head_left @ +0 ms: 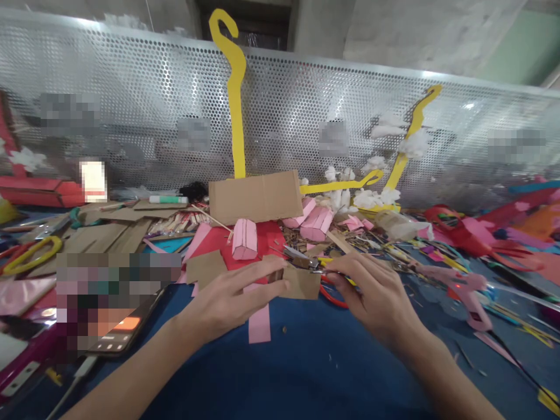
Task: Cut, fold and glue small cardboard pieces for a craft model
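Near the middle of the table my left hand (pixel 238 298) closes its thumb and fingers on a small brown cardboard piece (pixel 276 273). Across from it, my right hand (pixel 371 286) pinches a thin metal piece (pixel 321 271), its kind too small to tell. Just below the fingertips lies a flat cardboard scrap (pixel 301 284). A red loop (pixel 333 296), like a scissor handle, shows beside the right thumb. Under the left hand a pink paper strip (pixel 260 325) reaches toward me. Beyond the hands a pink paper-covered box (pixel 244 240) stands on red paper (pixel 214 245).
A cardboard box (pixel 256 197) with a yellow hooked upright (pixel 237 116) stands at the back, before a perforated metal panel (pixel 297 99). To the right lies a pink glue gun (pixel 468 289) with its cord. A phone (pixel 125 326) and yellow-handled scissors (pixel 37 256) are on the left.
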Demonstrator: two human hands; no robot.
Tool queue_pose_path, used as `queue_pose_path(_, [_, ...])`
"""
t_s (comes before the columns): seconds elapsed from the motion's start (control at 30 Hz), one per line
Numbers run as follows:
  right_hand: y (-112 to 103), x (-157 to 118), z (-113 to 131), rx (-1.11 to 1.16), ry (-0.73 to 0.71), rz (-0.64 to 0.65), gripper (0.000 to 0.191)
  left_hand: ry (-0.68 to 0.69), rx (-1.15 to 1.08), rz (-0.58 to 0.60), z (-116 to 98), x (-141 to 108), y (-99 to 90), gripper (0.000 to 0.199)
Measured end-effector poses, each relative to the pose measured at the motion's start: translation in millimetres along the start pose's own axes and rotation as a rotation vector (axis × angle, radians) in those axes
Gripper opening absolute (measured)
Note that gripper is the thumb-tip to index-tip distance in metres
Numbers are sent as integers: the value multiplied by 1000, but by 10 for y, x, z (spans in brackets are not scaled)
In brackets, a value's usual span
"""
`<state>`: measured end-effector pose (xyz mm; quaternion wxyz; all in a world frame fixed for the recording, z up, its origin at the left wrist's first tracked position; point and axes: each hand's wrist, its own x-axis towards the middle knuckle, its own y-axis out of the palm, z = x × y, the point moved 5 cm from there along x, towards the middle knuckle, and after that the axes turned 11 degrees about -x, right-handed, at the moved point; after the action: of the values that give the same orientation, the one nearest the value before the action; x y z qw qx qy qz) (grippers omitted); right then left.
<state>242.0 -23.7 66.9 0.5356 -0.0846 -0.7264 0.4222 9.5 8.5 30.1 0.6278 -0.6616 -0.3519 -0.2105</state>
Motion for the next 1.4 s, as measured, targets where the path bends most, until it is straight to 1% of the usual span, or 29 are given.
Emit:
queue_pose_path(0.07, [6, 6, 53, -87, -78, -31, 8, -8, -8, 22, -10, 14, -2, 42])
queue_pose_path(0.13, [28, 8, 93, -142, -118, -29, 11, -4, 19, 41, -23, 27, -11, 40])
queue_pose_path(0.23, [43, 3, 119, -181, -138, -21, 16, 32, 78, 68, -52, 49, -25, 37])
queue_pose_path(0.4, [53, -5, 131, -227, -160, -7, 15, 93, 96, 110, -97, 85, -31, 35])
queue_pose_path(0.53, [61, 1, 150, -249, -189, -10, 16, 130, 110, 90, -114, 90, -45, 31])
queue_pose_path(0.77, [58, -6, 150, -233, -207, -9, 10, 138, 132, 89, -123, 85, -54, 29])
queue_pose_path(0.87, [53, 2, 158, -238, -216, -16, 12, 127, 125, 95, -129, 92, -54, 28])
queue_pose_path(0.97, [41, 23, 171, -235, -224, -46, 14, 126, 125, 79, -126, 93, -57, 28])
queue_pose_path(1.07, [18, 46, 174, -218, -227, -83, 14, 155, 143, 54, -120, 80, -61, 28])
queue_pose_path(1.13, [9, 56, 168, -215, -227, -85, 13, 166, 144, 44, -114, 74, -61, 28])
queue_pose_path(1.4, [25, 26, 181, -197, -233, -83, 6, 136, 112, 46, -157, 122, -55, 23])
